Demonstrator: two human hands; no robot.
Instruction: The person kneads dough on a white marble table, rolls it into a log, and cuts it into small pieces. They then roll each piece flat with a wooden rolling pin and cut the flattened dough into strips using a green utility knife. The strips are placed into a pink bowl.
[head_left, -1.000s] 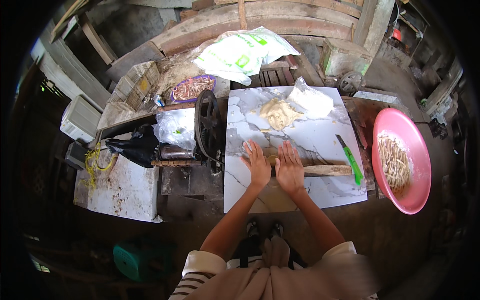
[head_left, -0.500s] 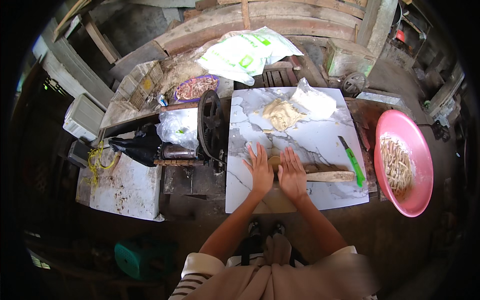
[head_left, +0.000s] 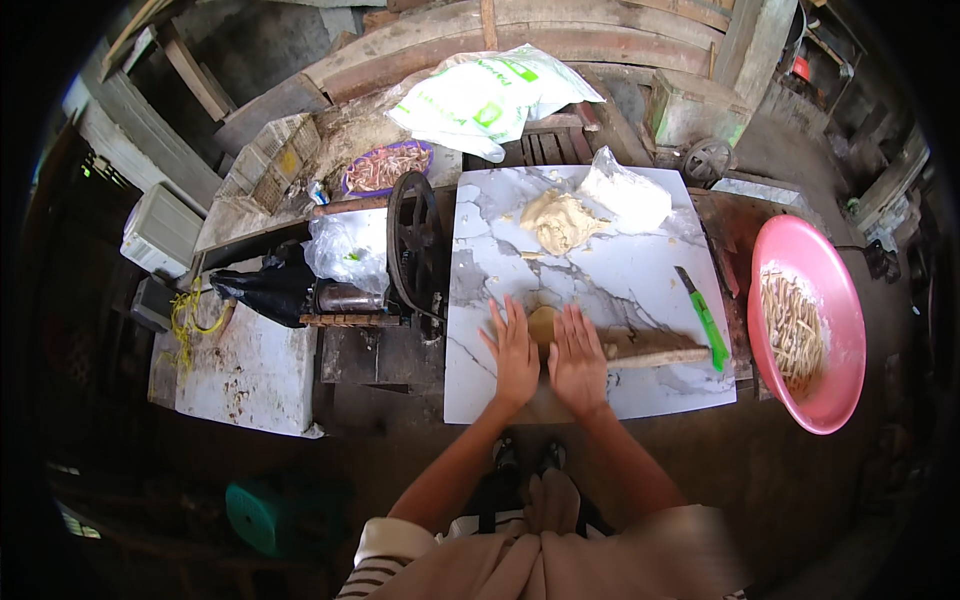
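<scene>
Both my hands lie flat, side by side, on a marble-patterned white board (head_left: 480,385). My left hand (head_left: 515,350) has its fingers stretched forward and the thumb hidden. Beside it, my right hand (head_left: 577,352) is also flat with straight fingers. A wooden rolling pin (head_left: 660,357) sticks out to the right from beneath my right palm; the rest of it is covered by my hands. Between my fingers shows a thin flattened piece of dough (head_left: 541,324). Farther back sit a lump of dough (head_left: 560,223) and a clear bag of white flour (head_left: 628,195).
A green-handled knife (head_left: 707,325) lies at the board's right. Beyond stands a pink basin (head_left: 855,310) with pale dough strips. Left of the board is a machine with a dark wheel (head_left: 412,240). A purple-rimmed basket (head_left: 385,168) and a white sack (head_left: 490,100) are behind.
My flat hands have slid slightly toward me, and the rolling pin has rolled the same way. The whole view has shifted a little.
</scene>
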